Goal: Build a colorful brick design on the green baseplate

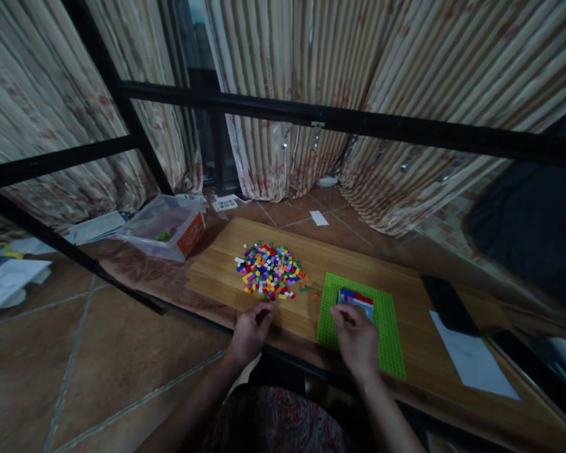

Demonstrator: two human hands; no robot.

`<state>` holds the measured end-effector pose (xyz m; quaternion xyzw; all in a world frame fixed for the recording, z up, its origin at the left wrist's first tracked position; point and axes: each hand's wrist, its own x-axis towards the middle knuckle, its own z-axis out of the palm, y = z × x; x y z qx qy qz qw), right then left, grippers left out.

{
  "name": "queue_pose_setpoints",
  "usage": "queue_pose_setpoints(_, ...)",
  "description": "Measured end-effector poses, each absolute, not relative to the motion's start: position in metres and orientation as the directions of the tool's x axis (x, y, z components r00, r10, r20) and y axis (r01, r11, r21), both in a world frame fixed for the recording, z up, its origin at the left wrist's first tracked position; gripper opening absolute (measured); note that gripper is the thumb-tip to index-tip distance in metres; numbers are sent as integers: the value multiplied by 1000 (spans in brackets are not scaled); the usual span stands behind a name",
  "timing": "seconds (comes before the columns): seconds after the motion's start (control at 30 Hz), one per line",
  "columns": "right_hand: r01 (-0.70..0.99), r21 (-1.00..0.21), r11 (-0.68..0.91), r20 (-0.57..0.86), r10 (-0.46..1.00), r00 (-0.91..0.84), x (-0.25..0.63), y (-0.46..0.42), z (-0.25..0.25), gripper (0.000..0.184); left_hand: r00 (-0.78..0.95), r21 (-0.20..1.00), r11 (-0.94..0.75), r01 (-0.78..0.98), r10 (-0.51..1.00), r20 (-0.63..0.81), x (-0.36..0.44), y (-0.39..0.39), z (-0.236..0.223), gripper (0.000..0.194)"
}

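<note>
A loose pile of small multicoloured building bricks [270, 267] is heaped on the wooden board. At its near edge is my left hand [251, 333], thumb and fingers curled together; any piece between them is hidden. To the right lies a green studded baseplate [392, 333], with a flat patch of joined blue, red and pale bricks [357, 297] on its upper part. Over the near edge of that patch is my right hand [358, 340], thumb and fingertips pinched. What it grips, if anything, is too small to make out.
The wooden board [382, 258] also carries a dark phone [449, 304], a white paper sheet [474, 358] and another dark device [538, 368]. A clear plastic box [155, 223] stands beyond the left end. A black metal rail [273, 108] crosses before the curtains [283, 56].
</note>
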<state>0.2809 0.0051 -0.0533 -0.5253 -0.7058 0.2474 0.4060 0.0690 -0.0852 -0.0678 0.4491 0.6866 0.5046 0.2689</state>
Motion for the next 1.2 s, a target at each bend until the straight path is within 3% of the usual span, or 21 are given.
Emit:
queue_pose_setpoints(0.1, 499, -745, 443, 303, 891, -339, 246, -9, -56, 23, -486, 932, 99, 349, 869, 89, 61, -92, -69, 17)
queue_pose_setpoints(0.3, 513, -632, 581, 334, 801, -496, 199, -9, -61, 20, -592, 892, 150, 427, 792, 151, 24, -93, -73, 21)
queue_pose_setpoints(0.4, 500, -561, 660, 355, 737, -575, 181, -4, -63, 19, -650, 825, 242, 511, 736, 187, 1, -82, -68, 24)
queue_pose_setpoints(0.53, 474, -482, 737, 369, 661, -653, 164, -1, -68, 20, -571, 692, 323, 646, 805, 158, -11, -63, -61, 29)
queue_pose_setpoints(0.67, 504, -433, 747, 379, 658, -650, 168, 4, -76, 20, -532, 577, 385, 720, 840, 103, -6, -53, -58, 33)
queue_pose_setpoints(0.83, 591, -380, 711, 401, 703, -588, 182, 9, -77, 19, -557, 510, 452, 732, 828, 64, 3, -50, -53, 25)
queue_pose_setpoints(1.07, 608, -420, 673, 433, 738, -517, 176, -3, -72, 20, -611, 556, 501, 663, 791, 16, 8, -45, -51, 19)
queue_pose_setpoints(1.2, 568, -494, 658, 430, 753, -498, 170, -12, -73, 21, -636, 655, 460, 599, 771, 40, 5, -46, -57, 16)
